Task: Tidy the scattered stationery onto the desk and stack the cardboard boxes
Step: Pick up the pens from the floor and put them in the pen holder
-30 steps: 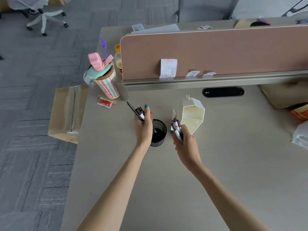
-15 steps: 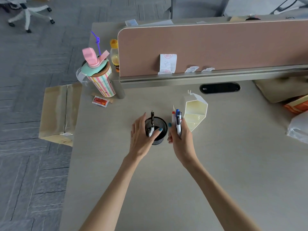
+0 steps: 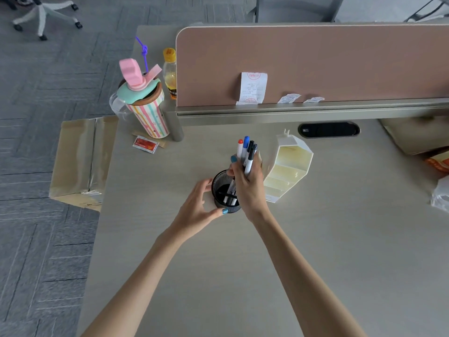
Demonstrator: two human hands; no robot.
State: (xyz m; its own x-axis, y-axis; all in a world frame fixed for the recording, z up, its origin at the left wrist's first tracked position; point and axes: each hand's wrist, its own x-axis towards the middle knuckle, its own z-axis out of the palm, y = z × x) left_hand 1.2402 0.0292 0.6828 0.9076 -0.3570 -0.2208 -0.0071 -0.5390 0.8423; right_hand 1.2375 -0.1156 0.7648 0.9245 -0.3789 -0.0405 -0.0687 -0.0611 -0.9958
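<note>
A black mesh pen cup [image 3: 220, 193] stands on the beige desk [image 3: 243, 276] with a few pens inside. My left hand [image 3: 197, 207] curls around the cup's left side, thumb on its near wall, fingers at its far rim. My right hand [image 3: 250, 184] sits right over the cup's right edge, closed on a bunch of pens [image 3: 246, 152] with red, blue and black caps pointing up. A cardboard box [image 3: 80, 159] lies on the floor against the desk's left edge.
A cream hexagonal organiser [image 3: 289, 171] lies just right of my right hand. A striped bottle [image 3: 145, 108], a yellow drink bottle [image 3: 170, 71] and a red sauce packet [image 3: 145, 144] sit at the back left. The pink partition [image 3: 315, 64] closes the back. A bag [image 3: 441, 195] is at the right edge.
My left hand dropped its pens into the cup and now holds the cup's side. My right hand moved left with its pens to the cup's rim.
</note>
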